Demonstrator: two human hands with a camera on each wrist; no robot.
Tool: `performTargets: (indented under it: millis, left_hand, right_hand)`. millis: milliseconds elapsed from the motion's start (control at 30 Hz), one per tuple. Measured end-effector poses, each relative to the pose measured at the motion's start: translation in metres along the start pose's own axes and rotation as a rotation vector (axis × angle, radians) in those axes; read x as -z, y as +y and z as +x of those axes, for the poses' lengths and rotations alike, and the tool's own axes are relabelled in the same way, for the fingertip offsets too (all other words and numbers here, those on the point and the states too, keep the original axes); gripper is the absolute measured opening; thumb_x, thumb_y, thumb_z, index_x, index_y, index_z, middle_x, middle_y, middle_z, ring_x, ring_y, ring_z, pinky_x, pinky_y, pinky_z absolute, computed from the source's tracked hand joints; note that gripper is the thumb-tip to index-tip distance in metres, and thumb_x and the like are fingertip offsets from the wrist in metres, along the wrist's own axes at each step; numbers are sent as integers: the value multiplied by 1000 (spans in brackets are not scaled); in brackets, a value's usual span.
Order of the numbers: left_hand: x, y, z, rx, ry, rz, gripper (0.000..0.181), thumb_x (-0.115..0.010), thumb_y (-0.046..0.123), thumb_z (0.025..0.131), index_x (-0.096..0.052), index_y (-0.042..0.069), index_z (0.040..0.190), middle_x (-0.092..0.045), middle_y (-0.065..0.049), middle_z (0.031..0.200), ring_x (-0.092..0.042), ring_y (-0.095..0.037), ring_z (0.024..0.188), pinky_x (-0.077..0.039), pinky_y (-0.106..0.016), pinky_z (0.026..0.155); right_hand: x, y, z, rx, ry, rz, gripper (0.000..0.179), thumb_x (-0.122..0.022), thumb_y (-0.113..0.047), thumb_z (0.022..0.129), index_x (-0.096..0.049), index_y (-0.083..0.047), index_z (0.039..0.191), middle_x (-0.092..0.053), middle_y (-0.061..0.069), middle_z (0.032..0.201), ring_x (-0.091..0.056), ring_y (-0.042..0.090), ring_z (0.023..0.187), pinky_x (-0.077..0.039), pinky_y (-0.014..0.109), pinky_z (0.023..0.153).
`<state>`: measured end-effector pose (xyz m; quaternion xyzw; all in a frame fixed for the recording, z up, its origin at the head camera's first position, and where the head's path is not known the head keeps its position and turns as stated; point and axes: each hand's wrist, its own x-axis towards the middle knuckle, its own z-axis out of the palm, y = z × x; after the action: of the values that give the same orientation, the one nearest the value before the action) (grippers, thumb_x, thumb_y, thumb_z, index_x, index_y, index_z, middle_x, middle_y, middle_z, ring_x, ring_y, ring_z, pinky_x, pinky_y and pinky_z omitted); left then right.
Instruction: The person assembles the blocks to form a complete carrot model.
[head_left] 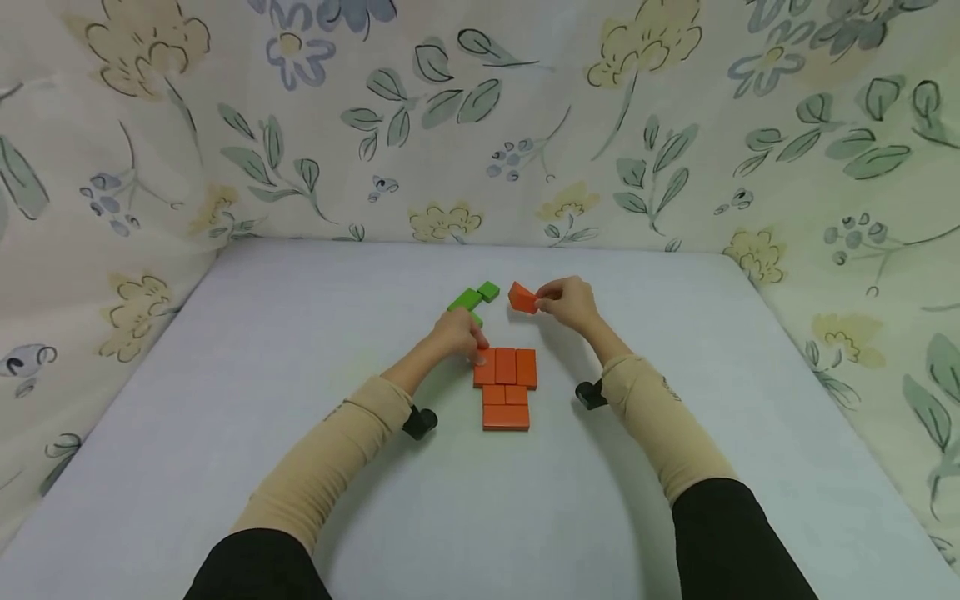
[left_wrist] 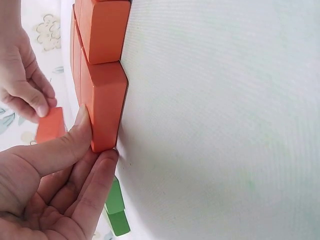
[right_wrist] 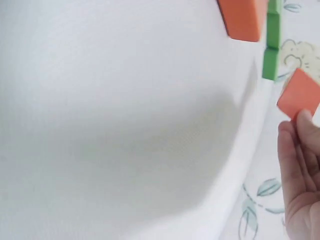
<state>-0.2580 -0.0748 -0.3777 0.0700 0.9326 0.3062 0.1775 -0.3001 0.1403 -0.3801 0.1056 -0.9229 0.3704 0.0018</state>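
Note:
An arrangement of several orange blocks (head_left: 506, 417) lies flat in the middle of the table, wider at its far end. My left hand (head_left: 454, 335) is at its far left corner, thumb on top of the corner orange block (left_wrist: 106, 100) and fingers against its end. Farther back and to the right, my right hand (head_left: 572, 303) pinches a loose orange block (head_left: 522, 298) between thumb and fingertips. That block is held tilted above the table, and the right wrist view shows one flat face of the block (right_wrist: 299, 93). Green blocks (head_left: 467, 299) lie just beyond my left hand, which partly hides them.
Another small green block (head_left: 489, 291) sits at the back end of the green group. The white table (head_left: 300, 317) extends around the blocks, with a flowered cloth (head_left: 487, 125) behind it and at both sides. A black wrist camera (head_left: 420, 423) sits under each forearm.

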Motion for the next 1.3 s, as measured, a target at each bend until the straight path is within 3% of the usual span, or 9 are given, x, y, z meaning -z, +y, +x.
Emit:
performTargets:
  millis: [200, 500, 800, 900, 1133, 1300]
  left_hand:
    - [-1, -1, -2, 10, 3, -5, 23, -85, 9, 74, -78, 5, 96, -72, -6, 105, -58, -20, 102, -48, -30, 83]
    - [1, -2, 0, -15, -5, 58, 25, -84, 12, 76, -78, 6, 99, -68, -8, 116, -57, -18, 100, -44, -25, 73]
    - [1, 1, 1, -10, -22, 67, 24, -84, 13, 77, -78, 8, 100, -70, -7, 112, -51, -13, 85, -40, -22, 68]
    - [1, 1, 2, -4, -25, 68, 25, -84, 13, 77, -78, 7, 100, -69, -7, 112, -53, -14, 87, -42, -24, 71]
    - [0, 0, 4, -21, -18, 83, 26, -85, 13, 76, -78, 6, 100, -70, -7, 114, -57, -23, 113, -47, -32, 91]
    - [0, 0, 4, -18, -17, 76, 26, -85, 13, 75, -78, 6, 100, -69, -7, 116, -57, -22, 112, -47, -33, 91]
  right_hand:
    - [10, -7, -13, 60, -88, 31, 19, -65, -7, 93, -70, 5, 107, -71, 18, 95, -64, 29, 84, -50, 37, 74]
    - [14, -21, -40, 197, -144, 56, 17, -69, -4, 89, -70, 7, 102, -72, 16, 90, -66, 34, 83, -54, 36, 74]
    - [10, -26, -77, 289, -186, 66, 13, -71, -1, 86, -72, 6, 98, -72, 14, 90, -69, 26, 83, -56, 36, 75]
    - [9, -24, -87, 300, -200, 75, 14, -72, 0, 85, -72, 6, 98, -73, 14, 91, -69, 25, 83, -56, 35, 75]
    - [4, -20, -112, 349, -250, 124, 11, -73, 4, 83, -72, 6, 93, -72, 12, 88, -68, 22, 79, -56, 28, 70]
    - [-1, -18, -128, 429, -316, 117, 12, -74, 4, 82, -73, 5, 94, -73, 11, 90, -69, 21, 82, -55, 26, 72]
